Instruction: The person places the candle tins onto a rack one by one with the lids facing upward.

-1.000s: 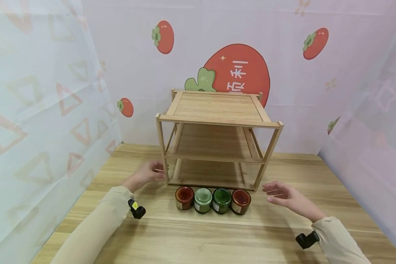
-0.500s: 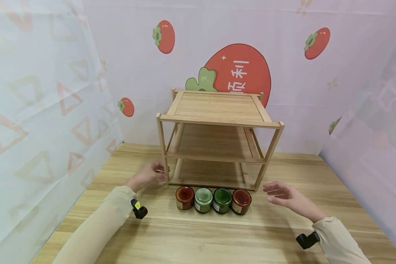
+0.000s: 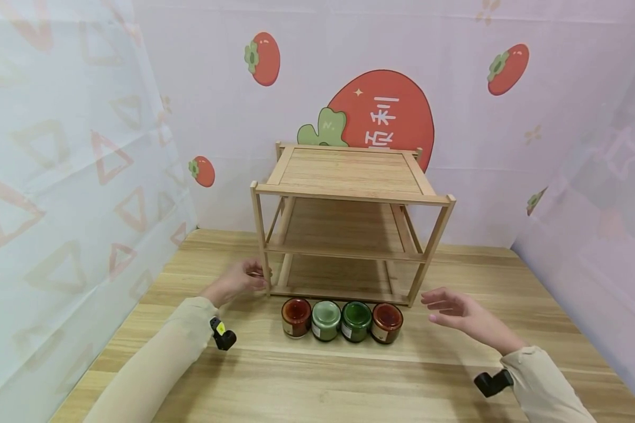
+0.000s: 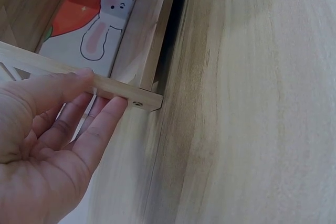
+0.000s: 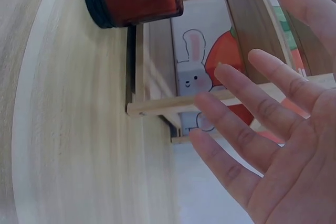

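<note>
A three-tier wooden shelf rack (image 3: 349, 170) stands on the table. My left hand (image 3: 241, 278) is at the lower end of its front left leg. In the left wrist view, thumb and fingers pinch that leg (image 4: 140, 97) from opposite sides. My right hand (image 3: 463, 314) hovers right of the front right leg, its fingers spread with nothing in them in the right wrist view. Several glass jars stand lid-down in a row before the rack: an amber-red jar (image 3: 296, 317), a pale green jar (image 3: 326, 321), a dark green jar (image 3: 356, 321) and a red-brown jar (image 3: 386, 322).
The wood-grain table (image 3: 317, 382) extends in front of the jars and to both sides. A printed cloth backdrop (image 3: 217, 106) closes off the back, and cloth walls flank the table left and right. Each wrist carries a small black camera.
The left forearm has shifted slightly to the right, with the hand staying at the rack's leg. The right hand, the rack and the jars stay practically where they were.
</note>
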Demonstrator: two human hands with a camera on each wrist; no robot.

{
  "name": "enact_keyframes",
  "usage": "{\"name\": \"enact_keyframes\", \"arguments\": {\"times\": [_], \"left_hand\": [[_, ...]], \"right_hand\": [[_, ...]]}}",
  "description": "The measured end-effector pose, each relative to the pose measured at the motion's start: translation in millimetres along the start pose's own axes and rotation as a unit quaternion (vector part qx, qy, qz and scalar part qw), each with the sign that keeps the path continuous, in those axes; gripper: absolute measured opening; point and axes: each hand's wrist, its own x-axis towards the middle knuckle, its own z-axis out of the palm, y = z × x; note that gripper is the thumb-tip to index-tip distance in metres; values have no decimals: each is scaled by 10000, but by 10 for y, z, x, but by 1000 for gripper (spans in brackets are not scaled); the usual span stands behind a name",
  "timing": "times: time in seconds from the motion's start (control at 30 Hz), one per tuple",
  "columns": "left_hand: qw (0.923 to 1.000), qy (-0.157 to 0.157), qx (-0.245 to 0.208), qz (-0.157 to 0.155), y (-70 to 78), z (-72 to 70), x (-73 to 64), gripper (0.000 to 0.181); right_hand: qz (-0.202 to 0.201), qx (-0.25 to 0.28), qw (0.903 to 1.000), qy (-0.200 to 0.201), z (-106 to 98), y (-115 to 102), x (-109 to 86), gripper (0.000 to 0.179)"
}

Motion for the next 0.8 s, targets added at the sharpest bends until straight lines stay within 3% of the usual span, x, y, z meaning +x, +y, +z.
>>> {"name": "enact_keyframes", "arguments": {"times": [0.27,0.53,0.8], "left_hand": [[10000,-52,22,35,0,-5,-11,33],[10000,-39,-3,-25,-9,-11,5,32],[9999,-109,-32,-57,-9,-18,7,32]], "right_hand": [[-22,256,9993,282,65,-37,48,44],[-644,600,9941,632,155,-95,93,47],[-645,963,9904,751,266,-19,168,51]]}}
